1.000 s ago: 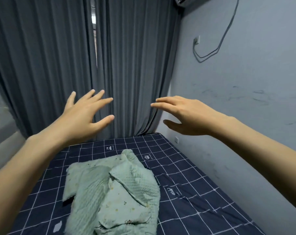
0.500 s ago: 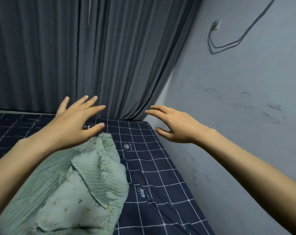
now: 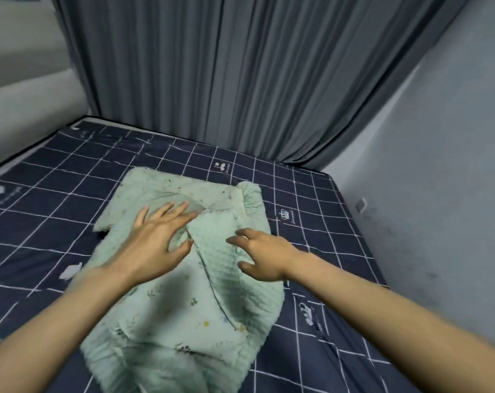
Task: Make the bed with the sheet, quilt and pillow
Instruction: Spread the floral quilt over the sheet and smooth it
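Both hands reach over a crumpled pale-green quilt [image 3: 184, 293] lying on the navy grid-patterned sheet [image 3: 311, 199] of the bed. The left hand [image 3: 152, 242] spreads straight fingers [image 3: 167, 211] above the quilt's far folds (contact cannot be judged). The right hand [image 3: 263, 256] hovers with fingers [image 3: 240, 236] loosely bent, holding nothing, near a folded flap. Grey curtains [image 3: 226, 80] hang beyond the fingertips.

1. Left hand [image 3: 152, 242]: palm down, fingers straight and spread, forearm bare and extended forward.
2. Right hand [image 3: 261, 256]: palm down, fingers loosely bent, holding nothing, forearm bare.
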